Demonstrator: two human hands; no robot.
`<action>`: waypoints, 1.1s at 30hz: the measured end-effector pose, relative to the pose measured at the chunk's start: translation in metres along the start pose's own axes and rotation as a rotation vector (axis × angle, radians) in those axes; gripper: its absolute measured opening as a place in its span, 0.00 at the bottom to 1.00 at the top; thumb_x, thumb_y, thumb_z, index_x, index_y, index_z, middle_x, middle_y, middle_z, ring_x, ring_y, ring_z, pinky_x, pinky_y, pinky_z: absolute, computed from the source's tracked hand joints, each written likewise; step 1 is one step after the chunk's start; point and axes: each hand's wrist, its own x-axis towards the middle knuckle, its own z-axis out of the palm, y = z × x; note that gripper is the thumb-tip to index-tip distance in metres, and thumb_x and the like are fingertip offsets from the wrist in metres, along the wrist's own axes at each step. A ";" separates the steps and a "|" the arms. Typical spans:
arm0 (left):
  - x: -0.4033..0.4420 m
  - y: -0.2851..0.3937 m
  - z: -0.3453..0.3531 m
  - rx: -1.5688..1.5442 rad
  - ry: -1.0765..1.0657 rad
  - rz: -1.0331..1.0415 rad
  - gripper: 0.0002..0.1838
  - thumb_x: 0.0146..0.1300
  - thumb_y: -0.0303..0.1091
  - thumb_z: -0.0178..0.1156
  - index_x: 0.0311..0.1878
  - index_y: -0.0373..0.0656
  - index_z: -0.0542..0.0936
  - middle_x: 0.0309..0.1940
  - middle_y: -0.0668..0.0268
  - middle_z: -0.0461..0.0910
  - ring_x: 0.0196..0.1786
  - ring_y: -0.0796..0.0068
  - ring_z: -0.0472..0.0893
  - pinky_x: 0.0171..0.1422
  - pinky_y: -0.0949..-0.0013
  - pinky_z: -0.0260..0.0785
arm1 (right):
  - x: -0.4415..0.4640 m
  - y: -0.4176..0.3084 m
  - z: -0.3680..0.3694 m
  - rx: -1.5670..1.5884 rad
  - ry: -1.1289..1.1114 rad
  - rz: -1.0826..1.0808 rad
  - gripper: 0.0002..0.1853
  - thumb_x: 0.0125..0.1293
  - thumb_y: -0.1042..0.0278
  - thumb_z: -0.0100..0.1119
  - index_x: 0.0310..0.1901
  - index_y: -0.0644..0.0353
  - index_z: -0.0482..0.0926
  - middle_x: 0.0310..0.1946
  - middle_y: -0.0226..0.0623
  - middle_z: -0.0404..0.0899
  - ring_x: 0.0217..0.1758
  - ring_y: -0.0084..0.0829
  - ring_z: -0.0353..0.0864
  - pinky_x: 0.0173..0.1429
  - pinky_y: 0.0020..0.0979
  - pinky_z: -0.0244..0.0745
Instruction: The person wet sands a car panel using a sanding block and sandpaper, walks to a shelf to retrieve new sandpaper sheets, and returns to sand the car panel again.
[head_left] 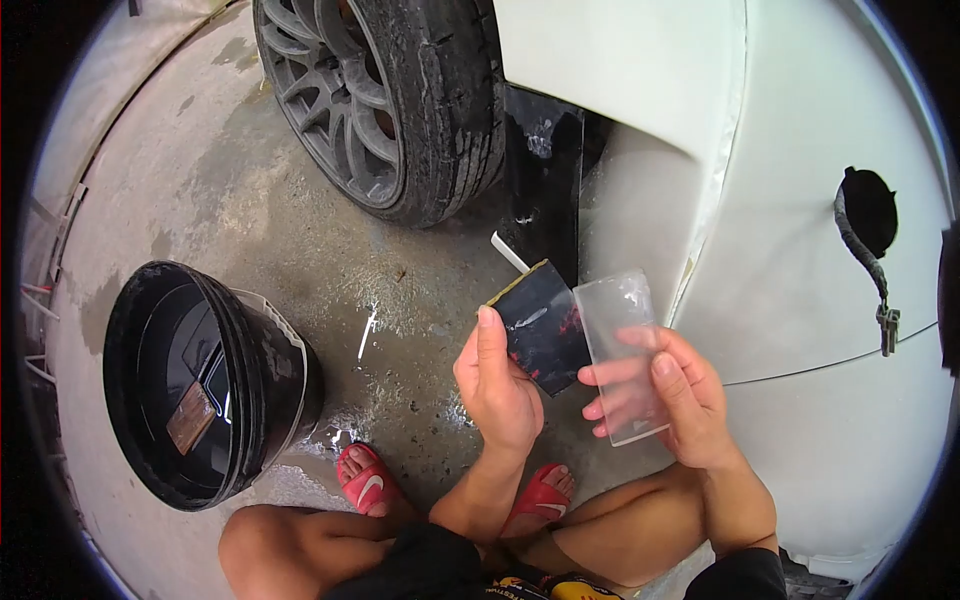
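My left hand (500, 390) is closed on a dark rectangular sheet (545, 325) with reddish marks and a yellowish top edge, thumb on its left corner. My right hand (685, 395) grips a clear rectangular plate (615, 330), its thumb in front and the fingers showing through from behind. Both pieces are held up side by side, the plate's left edge close to the sheet's right edge. Whether they touch is hard to tell.
A black bucket (285, 380) of dark liquid, with a brown block (190, 418) in it, stands on the wet floor at left. Ahead is a car wheel (440, 110). The pale car body (800, 270) at right has a hole with a hanging cable connector (887, 325).
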 end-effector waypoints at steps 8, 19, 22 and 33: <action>0.003 0.015 0.011 0.167 0.100 0.294 0.18 0.83 0.37 0.50 0.62 0.31 0.77 0.50 0.58 0.85 0.49 0.75 0.83 0.59 0.69 0.76 | -0.005 0.012 0.011 -0.199 0.137 0.008 0.30 0.69 0.77 0.64 0.68 0.61 0.60 0.51 0.40 0.80 0.54 0.32 0.83 0.58 0.36 0.81; 0.020 0.180 0.007 0.192 0.884 0.641 0.13 0.84 0.39 0.51 0.48 0.40 0.79 0.41 0.70 0.82 0.42 0.87 0.78 0.48 0.76 0.72 | 0.036 0.079 0.063 -0.997 -0.368 0.053 0.17 0.65 0.70 0.67 0.54 0.66 0.77 0.46 0.51 0.76 0.47 0.52 0.79 0.52 0.43 0.76; 0.012 0.259 0.022 0.019 0.944 0.818 0.13 0.84 0.40 0.51 0.51 0.40 0.78 0.43 0.69 0.84 0.42 0.83 0.81 0.50 0.73 0.75 | 0.020 0.135 0.066 -0.933 -0.406 0.136 0.17 0.65 0.70 0.68 0.52 0.65 0.79 0.44 0.49 0.77 0.45 0.51 0.79 0.51 0.43 0.76; 0.006 0.399 -0.001 0.739 1.178 0.075 0.25 0.73 0.54 0.62 0.50 0.37 0.84 0.39 0.63 0.84 0.42 0.74 0.81 0.47 0.68 0.74 | -0.119 -0.109 0.177 -0.922 -0.290 0.490 0.19 0.68 0.55 0.66 0.51 0.62 0.82 0.48 0.50 0.84 0.50 0.48 0.86 0.55 0.42 0.78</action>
